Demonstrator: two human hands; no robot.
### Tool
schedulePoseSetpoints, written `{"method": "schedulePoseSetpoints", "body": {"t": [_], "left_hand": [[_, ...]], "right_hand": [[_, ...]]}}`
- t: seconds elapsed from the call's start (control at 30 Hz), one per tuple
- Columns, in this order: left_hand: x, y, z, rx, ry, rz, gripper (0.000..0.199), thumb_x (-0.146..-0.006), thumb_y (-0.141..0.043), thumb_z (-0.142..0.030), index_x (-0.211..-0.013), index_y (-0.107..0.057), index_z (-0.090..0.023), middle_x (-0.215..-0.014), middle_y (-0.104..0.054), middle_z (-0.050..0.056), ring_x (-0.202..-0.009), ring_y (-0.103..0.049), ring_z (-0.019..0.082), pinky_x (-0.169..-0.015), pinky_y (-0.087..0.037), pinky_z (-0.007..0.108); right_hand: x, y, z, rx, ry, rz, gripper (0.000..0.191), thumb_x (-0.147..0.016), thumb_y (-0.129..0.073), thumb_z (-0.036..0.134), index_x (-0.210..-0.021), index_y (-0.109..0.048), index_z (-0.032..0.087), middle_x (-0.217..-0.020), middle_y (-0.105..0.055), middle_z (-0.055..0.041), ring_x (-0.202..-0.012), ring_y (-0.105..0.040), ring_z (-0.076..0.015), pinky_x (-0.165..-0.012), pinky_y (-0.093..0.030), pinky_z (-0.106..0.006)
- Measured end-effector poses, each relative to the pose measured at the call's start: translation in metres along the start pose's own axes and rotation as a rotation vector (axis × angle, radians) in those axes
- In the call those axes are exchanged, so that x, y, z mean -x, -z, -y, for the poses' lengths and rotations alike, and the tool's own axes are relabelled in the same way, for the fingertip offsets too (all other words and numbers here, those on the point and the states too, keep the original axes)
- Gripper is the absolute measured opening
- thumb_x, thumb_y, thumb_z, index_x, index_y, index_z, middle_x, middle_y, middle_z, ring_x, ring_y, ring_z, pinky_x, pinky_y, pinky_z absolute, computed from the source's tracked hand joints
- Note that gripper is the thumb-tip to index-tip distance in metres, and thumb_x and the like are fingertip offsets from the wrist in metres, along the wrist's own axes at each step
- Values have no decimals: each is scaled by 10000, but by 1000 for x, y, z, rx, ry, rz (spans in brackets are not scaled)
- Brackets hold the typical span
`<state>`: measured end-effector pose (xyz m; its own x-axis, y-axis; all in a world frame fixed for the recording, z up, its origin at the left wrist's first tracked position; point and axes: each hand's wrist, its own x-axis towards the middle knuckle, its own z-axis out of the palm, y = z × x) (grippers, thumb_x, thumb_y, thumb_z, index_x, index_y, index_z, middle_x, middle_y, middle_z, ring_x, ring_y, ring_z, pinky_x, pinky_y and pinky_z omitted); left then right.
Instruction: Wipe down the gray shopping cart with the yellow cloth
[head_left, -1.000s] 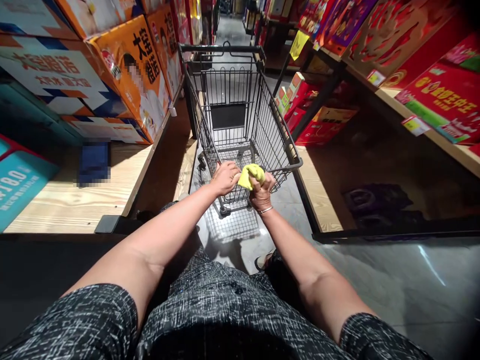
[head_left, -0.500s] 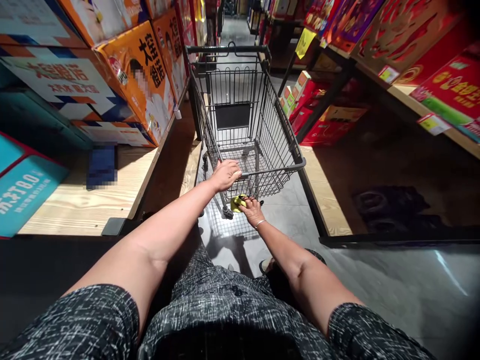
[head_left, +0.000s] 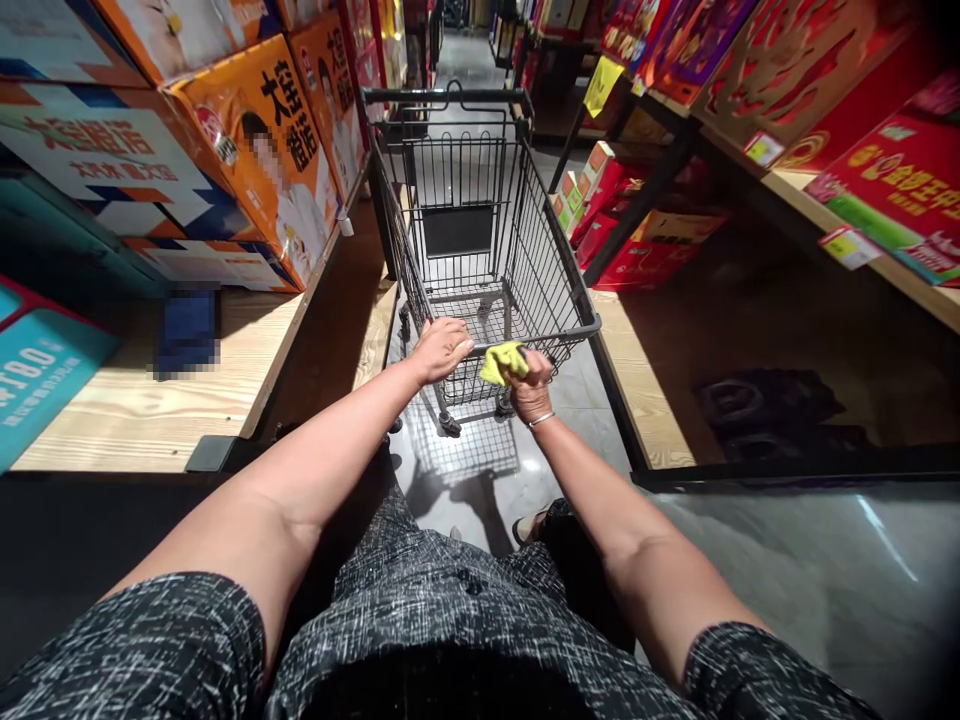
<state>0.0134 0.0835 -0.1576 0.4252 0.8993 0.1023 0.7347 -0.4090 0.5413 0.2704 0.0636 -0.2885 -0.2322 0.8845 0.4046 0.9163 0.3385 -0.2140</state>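
A dark wire shopping cart stands in the aisle before me, with nothing in its basket. My left hand is closed over the left part of the basket's near top rim. In my right hand is a bunched yellow cloth, held just in front of the basket's near side, right of my left hand. I cannot tell whether the cloth touches the wires. A pale bracelet circles my right wrist.
Orange cartons are stacked on a wooden shelf at left, beside a dark blue item. Red gift boxes fill the right shelf. A low wooden ledge borders the cart's right side.
My right hand has risen with the yellow cloth from low under the basket to near its rim. My left hand stays on the rim. The view has shifted slightly.
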Motion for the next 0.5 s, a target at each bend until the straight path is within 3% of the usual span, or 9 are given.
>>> {"method": "schedulePoseSetpoints", "body": {"t": [0.13,0.23,0.37,0.5], "left_hand": [[0,-1,0,-18,-14,-13,346,-1027,-449,-382,-1040,-755,-221,-1236,-738,76,-1375,-489,290,-1227,-256,586],[-1,-1,-1,-40,-26,-5,337,-1026,-455,-375,-1031,-757,-226,-1215,-743,77,-1377,-485,292,-1214,-274,591],[1,1,-2,-86,-14,-12,335,-1034,-448,-360,-1021,-758,-235,-1228,-738,74,-1364,-496,290,-1231,-244,607],[6,5,-15,-203,20,-1,362,-1056,-417,-362,-1037,-761,-250,-1231,-740,69,-1374,-496,303,-1274,-50,661]], "right_hand": [[39,-33,9,-15,27,187,342,-958,-590,220,-1199,-749,404,-1334,-566,-74,-1262,-434,-292,-1069,-450,-471],[54,-41,9,14,71,260,316,-920,-625,183,-1136,-783,351,-1321,-596,-98,-1190,-466,-304,-1001,-454,-457],[38,-18,-5,25,176,215,233,-927,-650,224,-1061,-792,351,-1319,-619,-68,-1152,-470,-283,-958,-453,-424],[-3,29,-32,72,67,-72,215,-945,-615,241,-1062,-772,332,-1341,-566,-72,-1236,-423,-290,-1057,-417,-469]]}}
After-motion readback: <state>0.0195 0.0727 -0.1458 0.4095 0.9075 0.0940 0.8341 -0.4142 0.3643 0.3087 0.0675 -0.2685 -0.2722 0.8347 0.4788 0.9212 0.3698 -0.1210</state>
